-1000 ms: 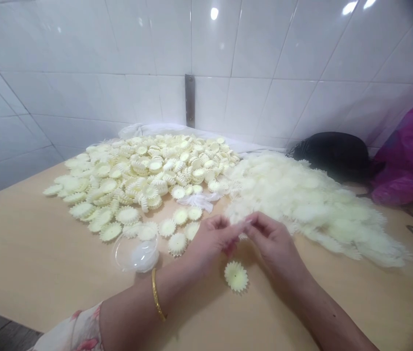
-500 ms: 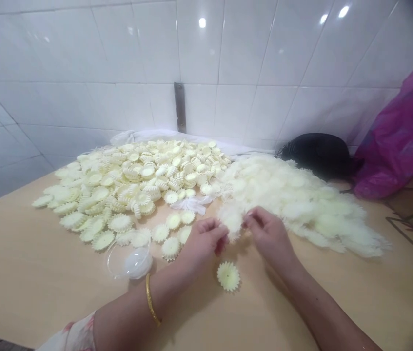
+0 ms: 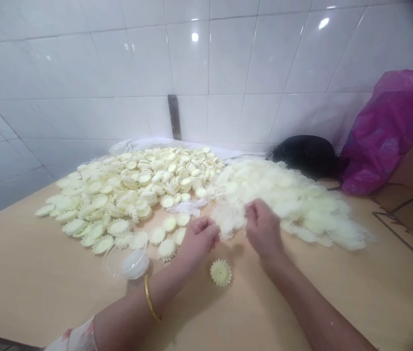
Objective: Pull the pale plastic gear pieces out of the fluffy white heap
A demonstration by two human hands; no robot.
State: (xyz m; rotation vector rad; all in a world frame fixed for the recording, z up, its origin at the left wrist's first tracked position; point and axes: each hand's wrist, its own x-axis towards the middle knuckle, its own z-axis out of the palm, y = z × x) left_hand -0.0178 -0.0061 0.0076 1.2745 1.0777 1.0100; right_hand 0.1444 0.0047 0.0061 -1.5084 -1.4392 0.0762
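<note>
My left hand [image 3: 199, 240] hovers over the table with fingers pinched together; whatever is between them is too fine to make out. Across from it, my right hand [image 3: 263, 228] is also closed in a pinch, its fingertips near the edge of a fluffy, pale mesh piece [image 3: 226, 218]. A single pale yellow disc with a scalloped edge [image 3: 221, 273] and a tiny centre hole lies on the table below my hands. Beside my left wrist sits a coil of clear thread [image 3: 135, 263]. Several more scalloped discs [image 3: 167, 249] lie left of my left hand.
A big heap of scalloped discs [image 3: 133, 180] covers the table's back left. To the right spreads a pile of fluffy mesh pieces [image 3: 297, 200]. Behind are a black bundle [image 3: 304, 155], a magenta plastic bag [image 3: 385, 126] and a tiled wall [image 3: 118, 63].
My right hand has turned more upright, and my two hands are slightly farther apart. The whole view has shifted a little. The single disc still lies on the table.
</note>
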